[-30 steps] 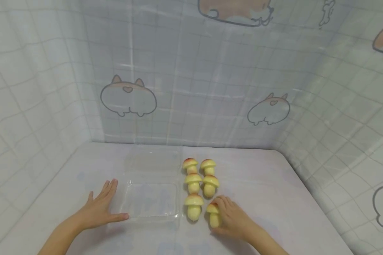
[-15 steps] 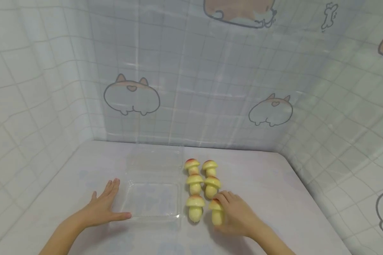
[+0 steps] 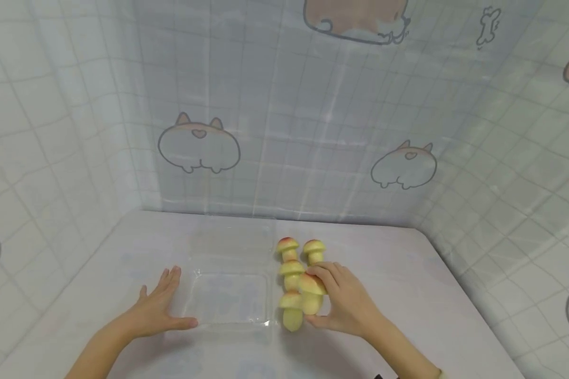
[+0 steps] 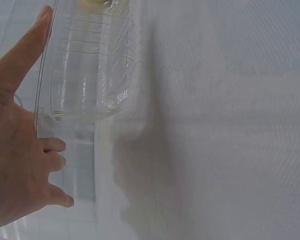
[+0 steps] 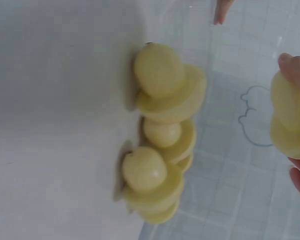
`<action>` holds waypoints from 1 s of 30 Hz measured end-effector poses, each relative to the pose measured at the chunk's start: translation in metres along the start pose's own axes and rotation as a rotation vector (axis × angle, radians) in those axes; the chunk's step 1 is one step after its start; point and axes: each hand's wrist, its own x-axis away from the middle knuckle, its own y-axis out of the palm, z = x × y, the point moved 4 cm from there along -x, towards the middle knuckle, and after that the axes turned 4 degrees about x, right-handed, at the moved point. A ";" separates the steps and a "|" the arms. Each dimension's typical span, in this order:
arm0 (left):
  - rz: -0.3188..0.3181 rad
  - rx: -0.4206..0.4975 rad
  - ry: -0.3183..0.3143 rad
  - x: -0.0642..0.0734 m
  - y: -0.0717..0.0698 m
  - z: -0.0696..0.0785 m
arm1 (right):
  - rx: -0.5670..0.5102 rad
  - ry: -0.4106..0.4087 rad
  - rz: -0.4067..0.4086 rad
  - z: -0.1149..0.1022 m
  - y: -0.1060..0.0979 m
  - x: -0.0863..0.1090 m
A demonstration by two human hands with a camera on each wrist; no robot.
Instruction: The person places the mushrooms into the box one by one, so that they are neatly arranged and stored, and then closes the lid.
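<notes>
My right hand (image 3: pixel 346 300) grips a yellow toy mushroom (image 3: pixel 311 301) with a reddish cap top. The right wrist view shows this mushroom (image 5: pixel 289 112) raised off the table, between thumb and fingers. Several like it lie in two columns to its left and behind, including a near mushroom (image 3: pixel 292 319) and a far-right mushroom (image 3: pixel 315 246). My left hand (image 3: pixel 154 313) is spread at the left side of a clear plastic box (image 3: pixel 268 297). In the left wrist view its thumb (image 4: pixel 22 57) lies along the box's rim.
The box's clear lid (image 3: pixel 232 237) lies folded back behind it, toward the rear wall. A pale cloth covers the table (image 3: pixel 393 273). Curtain-like walls (image 3: pixel 289 179) with a grid and dog drawings close in the back and both sides.
The right hand has lifted the mushroom off the table and carried it slightly left and away from me. The left hand has stayed by the box. The head view has shifted slightly.
</notes>
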 end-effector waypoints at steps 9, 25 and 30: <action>-0.006 -0.013 -0.018 -0.005 -0.004 -0.002 | -0.023 -0.080 0.218 -0.006 -0.007 -0.036; -0.046 0.036 -0.051 -0.009 -0.013 -0.001 | -0.096 -0.067 0.205 -0.005 0.007 -0.071; -0.051 0.037 -0.061 -0.010 -0.013 -0.002 | -0.106 -0.089 0.192 -0.007 0.011 -0.081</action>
